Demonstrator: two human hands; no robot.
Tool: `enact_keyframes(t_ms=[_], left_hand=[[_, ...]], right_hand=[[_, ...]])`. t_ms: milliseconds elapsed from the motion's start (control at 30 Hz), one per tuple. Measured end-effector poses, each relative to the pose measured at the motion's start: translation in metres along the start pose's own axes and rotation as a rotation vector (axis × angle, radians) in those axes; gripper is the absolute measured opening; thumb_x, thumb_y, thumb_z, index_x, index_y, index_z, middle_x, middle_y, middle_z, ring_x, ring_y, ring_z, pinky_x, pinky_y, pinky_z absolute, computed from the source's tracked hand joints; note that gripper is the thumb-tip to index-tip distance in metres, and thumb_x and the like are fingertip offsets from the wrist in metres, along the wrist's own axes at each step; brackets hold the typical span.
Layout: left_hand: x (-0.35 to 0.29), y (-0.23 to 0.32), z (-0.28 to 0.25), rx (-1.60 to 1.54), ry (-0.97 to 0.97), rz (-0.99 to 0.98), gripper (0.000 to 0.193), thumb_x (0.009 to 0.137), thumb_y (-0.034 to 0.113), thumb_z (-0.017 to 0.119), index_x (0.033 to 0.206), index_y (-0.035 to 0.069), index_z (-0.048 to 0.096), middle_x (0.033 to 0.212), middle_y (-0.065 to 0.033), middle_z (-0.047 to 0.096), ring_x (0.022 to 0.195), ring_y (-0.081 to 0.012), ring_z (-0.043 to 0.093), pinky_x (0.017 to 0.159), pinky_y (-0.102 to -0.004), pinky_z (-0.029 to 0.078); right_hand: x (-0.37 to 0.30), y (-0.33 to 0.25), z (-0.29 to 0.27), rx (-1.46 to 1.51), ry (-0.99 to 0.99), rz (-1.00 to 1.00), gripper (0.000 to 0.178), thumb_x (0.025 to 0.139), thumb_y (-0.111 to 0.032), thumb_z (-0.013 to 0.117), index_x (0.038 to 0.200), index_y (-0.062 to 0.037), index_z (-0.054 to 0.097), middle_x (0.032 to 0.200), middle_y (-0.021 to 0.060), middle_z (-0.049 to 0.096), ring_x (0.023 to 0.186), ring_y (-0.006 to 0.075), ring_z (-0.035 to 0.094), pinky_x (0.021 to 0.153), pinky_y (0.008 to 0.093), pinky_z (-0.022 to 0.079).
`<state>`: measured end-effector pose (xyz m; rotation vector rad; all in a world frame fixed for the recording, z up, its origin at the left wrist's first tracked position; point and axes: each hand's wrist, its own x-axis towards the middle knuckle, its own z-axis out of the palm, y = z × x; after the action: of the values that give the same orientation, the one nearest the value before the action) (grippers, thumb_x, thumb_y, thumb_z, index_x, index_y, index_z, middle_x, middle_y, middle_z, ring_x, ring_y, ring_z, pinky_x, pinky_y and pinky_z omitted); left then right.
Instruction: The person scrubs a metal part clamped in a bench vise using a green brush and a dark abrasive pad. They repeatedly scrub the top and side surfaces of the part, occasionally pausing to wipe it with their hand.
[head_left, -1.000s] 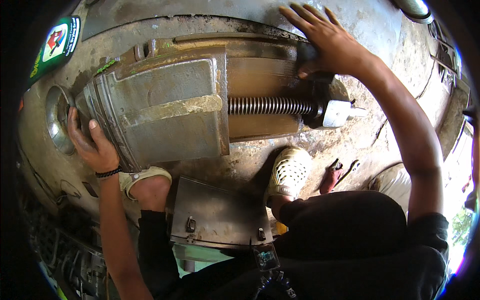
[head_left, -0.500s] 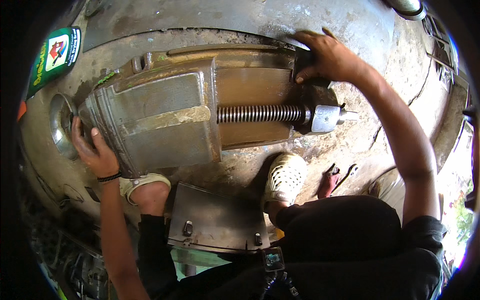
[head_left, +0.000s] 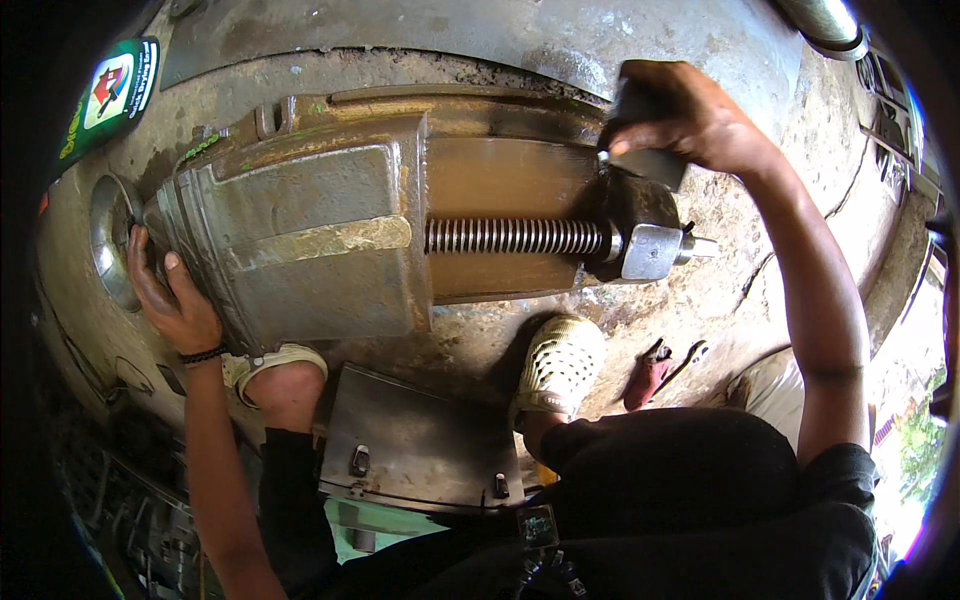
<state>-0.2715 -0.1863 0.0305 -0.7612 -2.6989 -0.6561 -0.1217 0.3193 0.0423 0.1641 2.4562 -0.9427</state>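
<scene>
A large, heavy metal machine vise point(head_left: 310, 200) lies on the ground before me, worn and streaked with brown. Its threaded screw point(head_left: 515, 237) runs over a brown slide face to a silver collar point(head_left: 652, 253) at the right end. My right hand point(head_left: 700, 120) is closed round a dark rectangular block point(head_left: 655, 166), just above the vise's far right corner; much of the block is hidden by the fingers. At the vise's left end my left hand point(head_left: 178, 305) lies with fingers stretched out. Its fingertips reach the rim of a shiny metal bowl point(head_left: 110, 260); whether they touch it I cannot tell.
A green paint can point(head_left: 115, 90) stands at the far left. Between my feet sits a dark metal case point(head_left: 420, 430) with two latches. A red-handled tool point(head_left: 650, 378) lies right of my shoe point(head_left: 562, 365). A metal pipe point(head_left: 825, 25) is at the top right.
My right hand has lifted and shifted right, bringing the dark block up from the vise's right end and tilting it. The left hand stays by the vise's left end; the whole view has shifted slightly.
</scene>
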Motion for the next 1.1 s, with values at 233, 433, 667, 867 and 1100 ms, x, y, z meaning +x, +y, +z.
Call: enact_keyframes(t_ms=[233, 433, 667, 867, 1100], left_hand=[[-0.001, -0.001, -0.002, 0.048, -0.025, -0.011, 0.040, 0.103, 0.018, 0.052, 0.137, -0.003, 0.056, 0.143, -0.0212, 0.055, 0.134, -0.0365, 0.051, 0.113, -0.0466, 0.038], [0.000, -0.004, -0.001, 0.037, -0.044, 0.017, 0.039, 0.103, 0.018, 0.053, 0.136, -0.003, 0.057, 0.142, -0.0212, 0.056, 0.135, -0.0361, 0.050, 0.113, -0.0462, 0.037], [0.000, -0.009, -0.002, 0.041, -0.050, 0.001, 0.038, 0.103, 0.017, 0.053, 0.135, -0.003, 0.058, 0.142, -0.0202, 0.057, 0.133, -0.0352, 0.052, 0.113, -0.0456, 0.037], [0.000, -0.005, -0.002, 0.044, -0.064, 0.004, 0.038, 0.103, 0.018, 0.054, 0.135, -0.003, 0.058, 0.141, -0.0197, 0.057, 0.133, -0.0342, 0.052, 0.113, -0.0448, 0.038], [0.003, -0.002, -0.003, 0.038, -0.064, -0.007, 0.038, 0.103, 0.017, 0.053, 0.136, -0.003, 0.057, 0.142, -0.0205, 0.056, 0.135, -0.0347, 0.051, 0.114, -0.0441, 0.037]], right_hand=[[0.021, 0.012, 0.023, -0.119, -0.289, -0.003, 0.069, 0.077, -0.050, 0.083, 0.124, -0.0036, 0.064, 0.120, 0.0224, 0.066, 0.120, 0.0401, 0.060, 0.102, 0.0484, 0.047], [0.021, 0.006, 0.034, -0.358, 0.252, -0.487, 0.049, 0.082, -0.045, 0.080, 0.103, -0.0022, 0.066, 0.083, 0.0149, 0.073, 0.080, 0.0352, 0.071, 0.081, 0.0454, 0.055], [0.017, 0.032, 0.025, -0.327, 0.098, -0.372, 0.048, 0.075, -0.039, 0.085, 0.095, -0.0013, 0.062, 0.086, 0.0214, 0.070, 0.085, 0.0418, 0.069, 0.079, 0.0494, 0.052], [0.016, 0.007, 0.021, -0.270, -0.086, -0.172, 0.057, 0.077, -0.044, 0.083, 0.113, -0.0041, 0.065, 0.097, 0.0194, 0.072, 0.098, 0.0374, 0.070, 0.089, 0.0463, 0.053], [0.031, 0.001, 0.033, -0.331, 0.151, -0.443, 0.044, 0.082, -0.041, 0.080, 0.100, -0.0030, 0.067, 0.084, 0.0173, 0.072, 0.084, 0.0373, 0.071, 0.085, 0.0464, 0.054]])
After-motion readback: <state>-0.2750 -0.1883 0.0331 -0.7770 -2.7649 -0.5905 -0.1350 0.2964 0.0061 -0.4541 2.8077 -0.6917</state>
